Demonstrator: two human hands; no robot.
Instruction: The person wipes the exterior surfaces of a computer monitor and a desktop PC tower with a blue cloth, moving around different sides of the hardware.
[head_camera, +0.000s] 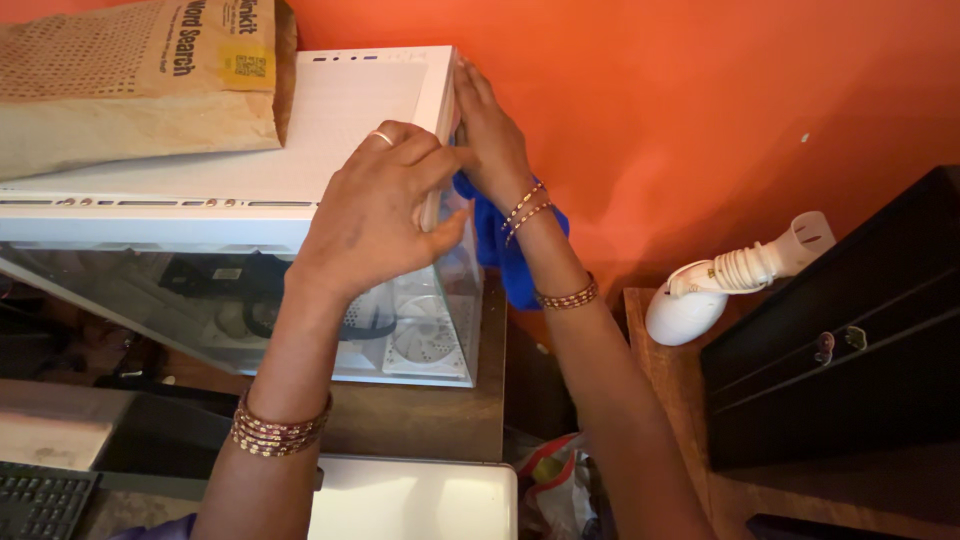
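Orange-wall side: blue cloth (510, 250) under right-hand (492, 140) grip

Orange wall (700, 120), wooden desk (420, 420)
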